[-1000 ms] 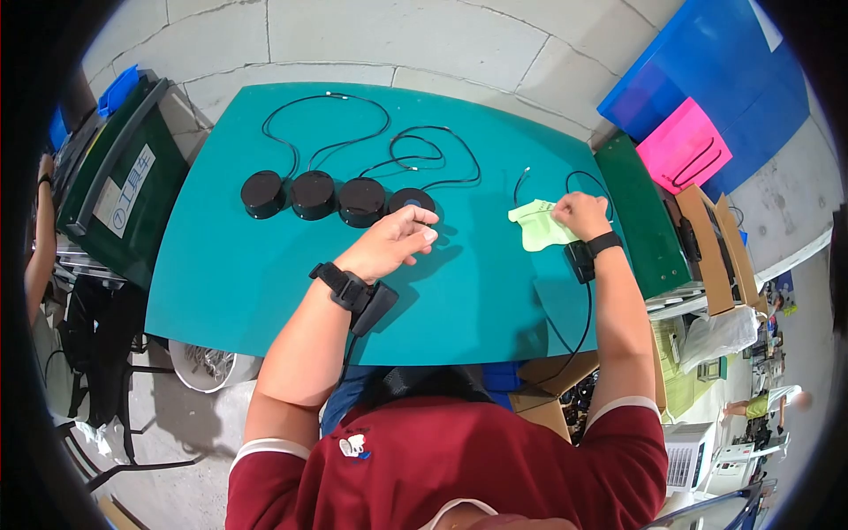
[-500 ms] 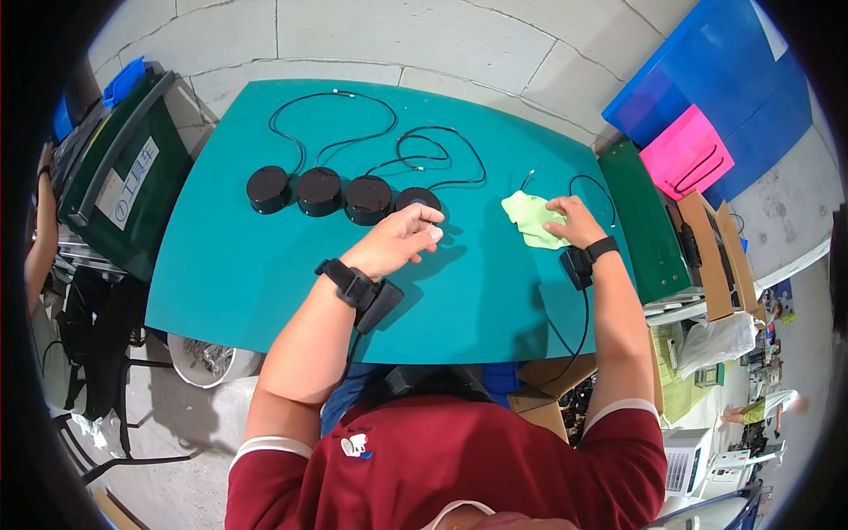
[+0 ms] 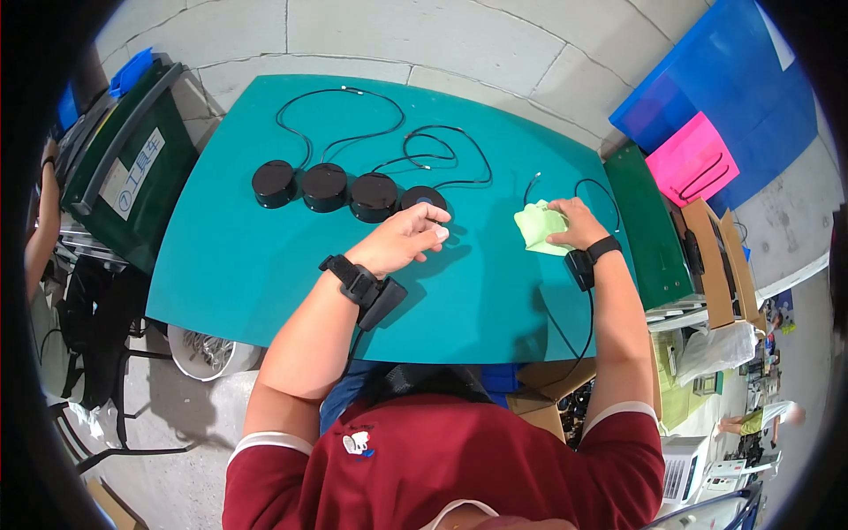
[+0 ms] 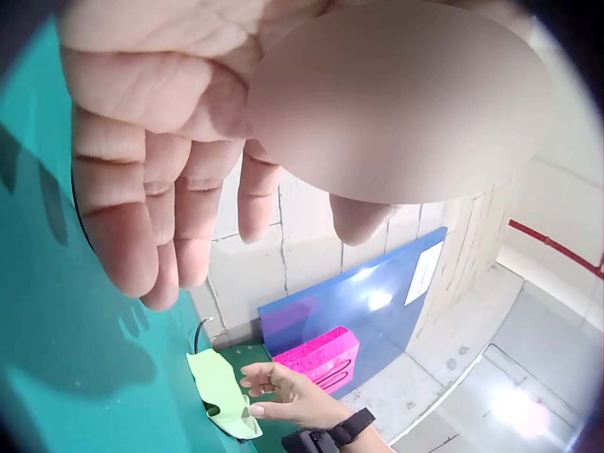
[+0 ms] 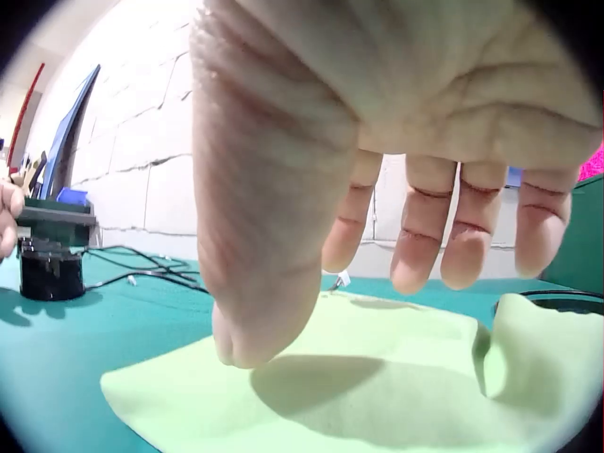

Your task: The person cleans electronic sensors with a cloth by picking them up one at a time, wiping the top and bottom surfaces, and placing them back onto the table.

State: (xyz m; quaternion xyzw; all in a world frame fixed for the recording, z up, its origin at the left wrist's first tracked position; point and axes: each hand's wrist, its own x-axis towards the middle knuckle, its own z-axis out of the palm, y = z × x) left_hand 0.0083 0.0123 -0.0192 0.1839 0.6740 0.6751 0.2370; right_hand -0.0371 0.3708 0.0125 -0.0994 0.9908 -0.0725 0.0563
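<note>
A light green cloth (image 3: 537, 228) lies rumpled on the right part of the green table (image 3: 353, 305). My right hand (image 3: 579, 224) is over its right side. In the right wrist view the thumb (image 5: 260, 321) comes down right at the cloth (image 5: 425, 406), while the fingers (image 5: 415, 236) hang straight and apart above it. Black cable shows behind the cloth; whatever the cloth covers is hidden. My left hand (image 3: 402, 240) hovers with relaxed fingers and nothing in it, just in front of the rightmost black round unit (image 3: 424, 199), partly covering it in the head view.
Several black cylindrical units (image 3: 323, 187) stand in a row, their cables (image 3: 402, 115) looped towards the back. A green cabinet (image 3: 649, 230) borders the table's right side, with a pink bag (image 3: 693, 159) and cardboard box (image 3: 707, 238) beyond. A block wall (image 3: 424, 44) closes off the back.
My right hand's fingers have loosened from a pinch at the cloth's right edge and spread over it. The cloth has changed its folds and shifted slightly. My left hand stays nearly still.
</note>
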